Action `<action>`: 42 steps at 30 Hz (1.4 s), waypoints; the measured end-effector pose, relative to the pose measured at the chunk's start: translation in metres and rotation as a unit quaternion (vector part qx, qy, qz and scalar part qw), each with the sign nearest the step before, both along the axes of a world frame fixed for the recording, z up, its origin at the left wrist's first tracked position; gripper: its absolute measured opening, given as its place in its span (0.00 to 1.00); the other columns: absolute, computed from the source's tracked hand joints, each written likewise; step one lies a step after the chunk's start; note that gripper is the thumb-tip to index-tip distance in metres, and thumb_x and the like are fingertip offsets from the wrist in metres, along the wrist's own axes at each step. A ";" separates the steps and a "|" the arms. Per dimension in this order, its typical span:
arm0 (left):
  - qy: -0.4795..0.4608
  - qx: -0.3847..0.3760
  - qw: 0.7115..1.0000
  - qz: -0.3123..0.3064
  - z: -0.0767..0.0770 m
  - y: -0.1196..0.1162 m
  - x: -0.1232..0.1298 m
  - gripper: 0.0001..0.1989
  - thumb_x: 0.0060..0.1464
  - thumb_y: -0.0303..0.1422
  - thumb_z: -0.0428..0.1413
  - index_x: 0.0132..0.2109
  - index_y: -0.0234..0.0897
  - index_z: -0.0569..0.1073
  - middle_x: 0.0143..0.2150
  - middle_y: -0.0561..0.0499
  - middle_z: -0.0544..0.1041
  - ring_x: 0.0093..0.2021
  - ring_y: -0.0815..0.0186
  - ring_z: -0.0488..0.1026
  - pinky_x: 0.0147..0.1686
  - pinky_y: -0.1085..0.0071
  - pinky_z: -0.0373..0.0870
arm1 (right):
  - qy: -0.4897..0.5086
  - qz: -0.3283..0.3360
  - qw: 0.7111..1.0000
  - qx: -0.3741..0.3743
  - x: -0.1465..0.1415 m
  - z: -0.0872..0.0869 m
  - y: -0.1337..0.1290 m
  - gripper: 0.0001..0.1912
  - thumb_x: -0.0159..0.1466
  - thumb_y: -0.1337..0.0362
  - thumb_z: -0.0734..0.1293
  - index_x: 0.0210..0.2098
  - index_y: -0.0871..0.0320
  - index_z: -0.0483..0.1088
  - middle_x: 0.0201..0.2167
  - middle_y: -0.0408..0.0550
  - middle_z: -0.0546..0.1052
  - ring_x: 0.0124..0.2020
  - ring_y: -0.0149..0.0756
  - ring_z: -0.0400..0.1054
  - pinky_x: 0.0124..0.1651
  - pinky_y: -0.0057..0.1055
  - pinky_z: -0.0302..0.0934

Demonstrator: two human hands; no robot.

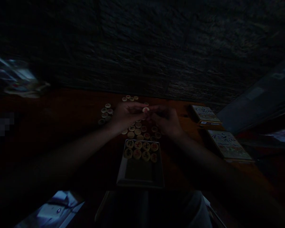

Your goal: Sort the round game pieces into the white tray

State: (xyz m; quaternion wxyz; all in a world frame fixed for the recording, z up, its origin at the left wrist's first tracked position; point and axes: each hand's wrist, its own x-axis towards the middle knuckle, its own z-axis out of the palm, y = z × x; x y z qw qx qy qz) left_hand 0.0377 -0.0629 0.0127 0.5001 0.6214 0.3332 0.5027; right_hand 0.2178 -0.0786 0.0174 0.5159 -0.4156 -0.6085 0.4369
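Observation:
Between my two hands is a round wooden Chinese chess piece [145,110] with a red character facing me. My left hand [123,116] pinches it at its left edge with thumb and forefinger. From the other side, the fingers of my right hand [165,118] close on its right edge. Beneath and around my hands, several loose Chinese chess pieces [138,131] lie on the table, some face up and some blank side up. Nearest me is an open box [120,172] with two rows of pieces at its far end, in red and black characters.
Two flat printed boxes [228,144] rest on the right side of the wooden table [68,107]. A stone wall [142,47] rises behind it. Something pale and blurred [26,85] stands at the far left. The scene is very dark.

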 end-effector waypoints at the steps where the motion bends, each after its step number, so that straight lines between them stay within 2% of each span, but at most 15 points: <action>1: -0.002 0.002 1.000 -0.004 0.000 0.000 0.000 0.20 0.46 0.35 0.72 0.47 0.35 0.82 0.45 0.43 0.86 0.42 0.59 0.84 0.45 0.62 0.81 | 0.000 -0.003 1.000 -0.005 0.000 0.000 0.000 0.14 0.57 0.57 0.78 0.37 0.59 0.81 0.30 0.47 0.83 0.27 0.30 0.75 0.31 0.26 0.70; 9: 0.042 0.042 0.998 -0.007 0.001 0.000 0.001 0.16 0.45 0.32 0.71 0.43 0.35 0.83 0.42 0.45 0.86 0.42 0.58 0.84 0.44 0.63 0.81 | -0.018 -0.031 0.999 -0.009 0.001 -0.004 -0.001 0.21 0.52 0.48 0.80 0.32 0.59 0.79 0.25 0.45 0.81 0.23 0.30 0.72 0.25 0.25 0.66; 14: 0.020 -0.024 0.999 0.015 0.004 -0.004 0.001 0.13 0.47 0.35 0.70 0.43 0.41 0.84 0.40 0.50 0.86 0.39 0.58 0.83 0.44 0.62 0.81 | -0.013 0.009 1.000 -0.001 0.000 -0.004 0.000 0.23 0.56 0.43 0.76 0.32 0.58 0.79 0.29 0.46 0.81 0.28 0.31 0.75 0.33 0.27 0.70; 17: 0.006 -0.050 0.998 0.037 0.000 -0.002 -0.001 0.10 0.51 0.37 0.69 0.42 0.45 0.85 0.41 0.53 0.85 0.41 0.56 0.84 0.44 0.61 0.82 | -0.017 0.025 1.000 -0.001 -0.001 -0.006 0.003 0.23 0.58 0.42 0.74 0.37 0.56 0.80 0.33 0.46 0.82 0.33 0.34 0.76 0.37 0.30 0.71; 23: 0.023 -0.017 0.998 0.061 0.000 -0.003 -0.001 0.11 0.50 0.36 0.70 0.42 0.44 0.85 0.39 0.52 0.85 0.38 0.58 0.84 0.41 0.64 0.82 | -0.020 0.018 1.000 -0.013 -0.003 -0.003 0.000 0.24 0.57 0.41 0.75 0.37 0.56 0.80 0.34 0.46 0.82 0.32 0.33 0.75 0.35 0.29 0.71; 26: 0.029 -0.002 0.999 0.027 0.001 -0.003 0.000 0.16 0.46 0.34 0.71 0.44 0.40 0.84 0.41 0.48 0.86 0.38 0.59 0.84 0.41 0.64 0.82 | -0.006 0.010 1.000 -0.004 -0.002 -0.002 -0.002 0.22 0.58 0.44 0.75 0.35 0.57 0.81 0.29 0.45 0.81 0.28 0.31 0.74 0.31 0.26 0.69; 29: 0.026 0.026 0.999 0.002 -0.001 0.001 0.000 0.19 0.44 0.33 0.72 0.46 0.36 0.83 0.44 0.44 0.85 0.43 0.57 0.84 0.44 0.63 0.81 | 0.002 -0.003 1.000 -0.004 0.000 -0.002 -0.002 0.19 0.57 0.47 0.77 0.34 0.58 0.81 0.26 0.44 0.80 0.25 0.29 0.72 0.28 0.24 0.67; 34: 0.032 0.044 0.998 -0.004 0.000 0.001 0.001 0.17 0.45 0.33 0.72 0.45 0.36 0.83 0.46 0.44 0.85 0.45 0.57 0.83 0.47 0.62 0.81 | 0.003 -0.018 1.000 -0.011 -0.001 -0.001 -0.002 0.20 0.52 0.49 0.80 0.32 0.59 0.80 0.24 0.44 0.80 0.22 0.28 0.71 0.25 0.23 0.65; 37: 0.025 0.027 0.999 0.003 0.001 -0.001 0.001 0.17 0.45 0.33 0.72 0.44 0.37 0.84 0.45 0.45 0.86 0.44 0.58 0.83 0.48 0.62 0.80 | -0.002 -0.022 1.000 0.000 -0.002 -0.001 -0.003 0.21 0.54 0.46 0.79 0.31 0.59 0.80 0.24 0.45 0.80 0.23 0.29 0.71 0.26 0.24 0.66; 42: -0.008 -0.047 0.999 0.005 0.002 0.000 0.000 0.15 0.51 0.38 0.69 0.46 0.39 0.84 0.44 0.45 0.86 0.40 0.59 0.84 0.44 0.61 0.81 | -0.025 -0.002 1.000 0.003 -0.001 -0.001 -0.002 0.21 0.62 0.45 0.73 0.34 0.58 0.82 0.25 0.46 0.80 0.24 0.29 0.71 0.27 0.25 0.66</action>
